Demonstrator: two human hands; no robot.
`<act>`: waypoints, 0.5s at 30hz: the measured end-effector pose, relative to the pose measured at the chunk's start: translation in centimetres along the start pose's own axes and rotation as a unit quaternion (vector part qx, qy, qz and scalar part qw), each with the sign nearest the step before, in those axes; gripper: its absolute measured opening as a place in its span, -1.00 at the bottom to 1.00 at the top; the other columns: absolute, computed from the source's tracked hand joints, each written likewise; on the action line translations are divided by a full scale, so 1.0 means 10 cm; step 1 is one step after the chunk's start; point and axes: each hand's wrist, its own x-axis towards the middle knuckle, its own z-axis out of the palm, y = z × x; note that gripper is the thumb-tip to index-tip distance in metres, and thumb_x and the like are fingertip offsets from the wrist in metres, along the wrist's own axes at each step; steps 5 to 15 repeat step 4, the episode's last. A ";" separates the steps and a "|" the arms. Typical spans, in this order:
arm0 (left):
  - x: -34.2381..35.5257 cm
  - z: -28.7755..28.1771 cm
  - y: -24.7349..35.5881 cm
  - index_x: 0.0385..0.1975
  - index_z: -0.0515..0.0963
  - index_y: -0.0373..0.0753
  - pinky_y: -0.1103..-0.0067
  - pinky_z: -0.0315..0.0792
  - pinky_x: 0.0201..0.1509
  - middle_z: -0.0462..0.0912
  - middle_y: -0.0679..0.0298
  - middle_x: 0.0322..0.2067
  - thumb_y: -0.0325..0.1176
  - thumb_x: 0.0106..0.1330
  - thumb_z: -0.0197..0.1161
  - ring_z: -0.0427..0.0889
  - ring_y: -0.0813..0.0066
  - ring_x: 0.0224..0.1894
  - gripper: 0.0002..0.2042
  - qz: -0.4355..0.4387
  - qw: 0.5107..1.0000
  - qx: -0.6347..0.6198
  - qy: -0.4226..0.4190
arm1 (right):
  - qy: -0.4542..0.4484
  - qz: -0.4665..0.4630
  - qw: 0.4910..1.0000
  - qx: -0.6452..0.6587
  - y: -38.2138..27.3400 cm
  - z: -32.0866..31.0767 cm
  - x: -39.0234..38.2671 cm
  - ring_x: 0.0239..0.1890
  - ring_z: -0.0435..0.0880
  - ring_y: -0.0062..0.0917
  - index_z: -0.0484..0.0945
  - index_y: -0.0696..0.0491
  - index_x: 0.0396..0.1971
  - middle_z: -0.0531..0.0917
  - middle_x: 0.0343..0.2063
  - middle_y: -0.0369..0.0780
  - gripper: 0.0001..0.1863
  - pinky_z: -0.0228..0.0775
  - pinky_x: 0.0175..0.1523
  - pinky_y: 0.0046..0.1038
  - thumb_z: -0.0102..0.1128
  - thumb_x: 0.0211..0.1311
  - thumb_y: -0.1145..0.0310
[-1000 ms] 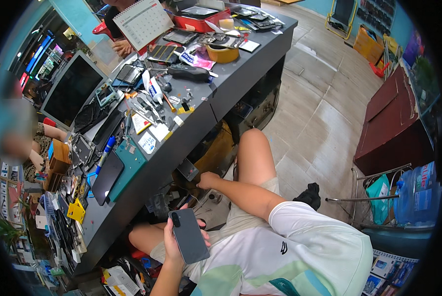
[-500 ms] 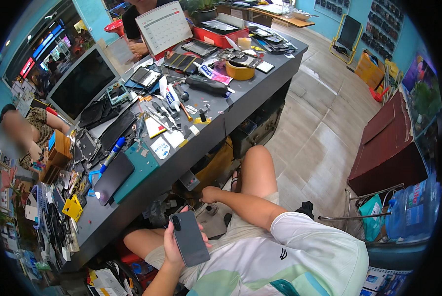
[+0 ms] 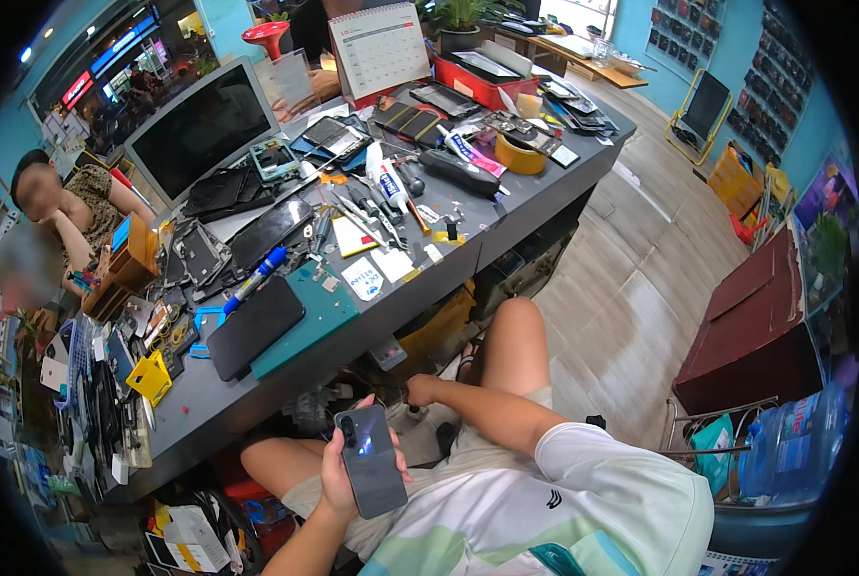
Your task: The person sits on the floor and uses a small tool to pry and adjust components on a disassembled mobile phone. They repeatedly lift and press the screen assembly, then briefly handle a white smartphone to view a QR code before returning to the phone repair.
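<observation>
My left hand [image 3: 334, 472] is wrapped round a dark grey smartphone [image 3: 379, 475], its back with the camera lenses facing up, above my lap. A small bright reflection shows on that back. Beside my right knee, under the desk's edge, my right hand [image 3: 421, 389] is curled closed; whatever its fingers hold is hidden. Cables and small dark items lie around it in the shadow. On the desk above, another black phone [image 3: 255, 328] lies partly over a green mat [image 3: 320, 309], with a blue marker [image 3: 255, 279] next to it.
The grey desk [image 3: 199, 422] carries phone parts, screwdrivers, glue tubes, yellow tape [image 3: 520, 156], a calendar [image 3: 380, 53] and a monitor [image 3: 204, 130]. Two people sit beyond its left side. To my right stand a dark red cabinet [image 3: 741, 317] and a blue water bottle [image 3: 789, 446].
The view has shifted, so the desk and its things appear further right and lower. A glint has appeared on the held phone's back. Both hands keep nearly the same pose.
</observation>
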 end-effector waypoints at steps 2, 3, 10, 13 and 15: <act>-0.02 -0.03 0.02 0.88 -0.03 0.04 -0.07 0.85 -0.02 0.61 -0.09 0.14 0.33 0.81 -0.15 0.83 -0.04 -0.07 -0.19 0.002 1.000 0.010 -0.007 | -0.002 -0.008 1.000 0.001 -0.07 -0.04 -0.04 0.18 0.88 0.09 0.92 0.23 -0.07 0.88 0.03 0.18 -0.47 0.71 0.33 0.03 0.37 0.40 0.00; -0.02 -0.03 0.03 0.88 -0.02 0.04 -0.09 0.85 -0.06 0.61 -0.11 0.12 0.34 0.80 -0.17 0.82 -0.06 -0.07 -0.19 0.005 1.000 0.019 0.001 | -0.010 -0.012 1.000 -0.010 -0.09 -0.05 -0.06 0.18 0.88 0.09 0.92 0.22 -0.07 0.88 0.04 0.19 -0.47 0.71 0.33 0.03 0.38 0.38 0.01; -0.02 -0.04 0.02 0.88 -0.01 0.04 -0.11 0.85 -0.09 0.62 -0.12 0.11 0.34 0.80 -0.18 0.81 -0.07 -0.08 -0.19 0.008 1.000 0.029 0.009 | -0.008 -0.012 1.000 -0.003 -0.12 -0.07 -0.07 0.18 0.88 0.09 0.92 0.22 -0.07 0.88 0.04 0.19 -0.47 0.71 0.33 0.03 0.38 0.38 0.01; -0.02 -0.04 0.02 0.88 -0.01 0.04 -0.11 0.85 -0.09 0.62 -0.12 0.11 0.34 0.80 -0.18 0.81 -0.07 -0.08 -0.19 0.008 1.000 0.029 0.009 | -0.008 -0.012 1.000 -0.003 -0.12 -0.07 -0.07 0.18 0.88 0.09 0.92 0.22 -0.07 0.88 0.04 0.19 -0.47 0.71 0.33 0.03 0.38 0.38 0.01; -0.02 -0.04 0.02 0.88 -0.01 0.04 -0.11 0.85 -0.09 0.62 -0.12 0.11 0.34 0.80 -0.18 0.81 -0.07 -0.08 -0.19 0.008 1.000 0.029 0.009 | -0.008 -0.012 1.000 -0.003 -0.12 -0.07 -0.07 0.18 0.88 0.09 0.92 0.22 -0.07 0.88 0.04 0.19 -0.47 0.71 0.33 0.03 0.38 0.38 0.01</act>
